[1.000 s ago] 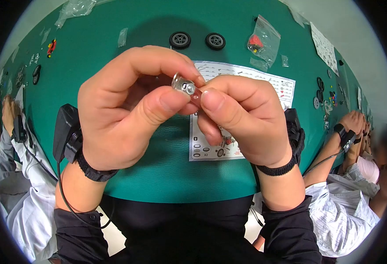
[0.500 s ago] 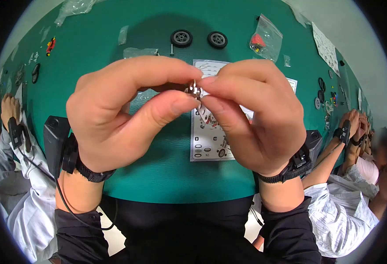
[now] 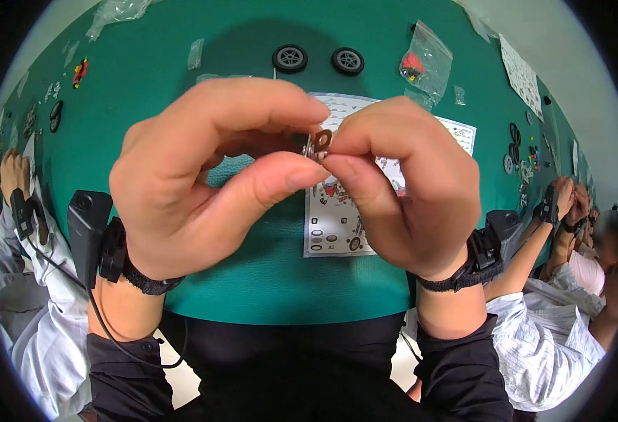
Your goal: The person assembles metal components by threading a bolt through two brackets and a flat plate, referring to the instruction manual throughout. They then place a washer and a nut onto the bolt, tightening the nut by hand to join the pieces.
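Observation:
Between my two hands is a small shiny metal bracket (image 3: pixel 322 139) with a round hole, partly hidden by fingers. My left hand (image 3: pixel 203 176) pinches it from the left with thumb and fingertips. From the right, the thumb and index finger of my right hand (image 3: pixel 414 183) close on its other edge. Under the hands lies a printed instruction sheet (image 3: pixel 330 214) with drawings of parts and wheels. Beyond them stand two black toy wheels with grey spokes, the left wheel (image 3: pixel 290 58) and the right wheel (image 3: pixel 347 61).
A clear zip bag (image 3: pixel 432 63) with red parts lies at the far right of the green table (image 3: pixel 252 295). A small red-and-yellow piece (image 3: pixel 80 73) is at the far left. Co-workers' hands (image 3: pixel 17 172) show at both sides, with more loose wheels (image 3: pixel 514 144) at right.
The metal bracket has turned between my fingers, so its holed face now shows. My fingertips have shifted around it, and the right index finger has curled lower.

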Motion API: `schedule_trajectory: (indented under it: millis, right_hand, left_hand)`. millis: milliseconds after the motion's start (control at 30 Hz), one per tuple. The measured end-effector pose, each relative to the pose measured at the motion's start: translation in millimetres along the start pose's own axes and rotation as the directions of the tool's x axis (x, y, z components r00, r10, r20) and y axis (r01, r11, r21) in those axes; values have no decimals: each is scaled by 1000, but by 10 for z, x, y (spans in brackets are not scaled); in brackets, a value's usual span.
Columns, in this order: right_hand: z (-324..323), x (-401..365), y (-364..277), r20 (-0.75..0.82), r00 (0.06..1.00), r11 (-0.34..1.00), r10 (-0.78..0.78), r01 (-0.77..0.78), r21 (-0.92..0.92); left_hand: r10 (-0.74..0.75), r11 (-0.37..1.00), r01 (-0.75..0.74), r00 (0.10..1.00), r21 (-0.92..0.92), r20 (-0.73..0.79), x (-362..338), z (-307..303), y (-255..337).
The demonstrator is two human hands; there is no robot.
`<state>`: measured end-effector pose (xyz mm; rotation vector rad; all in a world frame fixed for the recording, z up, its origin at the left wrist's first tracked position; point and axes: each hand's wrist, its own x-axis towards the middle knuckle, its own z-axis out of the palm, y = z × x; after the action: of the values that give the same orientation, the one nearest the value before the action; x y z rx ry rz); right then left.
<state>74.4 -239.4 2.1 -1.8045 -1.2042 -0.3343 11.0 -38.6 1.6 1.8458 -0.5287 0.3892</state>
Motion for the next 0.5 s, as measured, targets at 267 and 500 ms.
schedule_trajectory:
  millis: [267, 500]
  right_hand:
    - [56, -88, -5, -1, 980, 963, 198, -194, 186]
    - [73, -81, -72, -29, 947, 931, 320, -309, 195]
  left_hand:
    - [-113, 985, 109, 993, -136, -21, 18, 51, -2]
    - [-216, 958, 201, 975, -206, -55, 11, 105, -13]
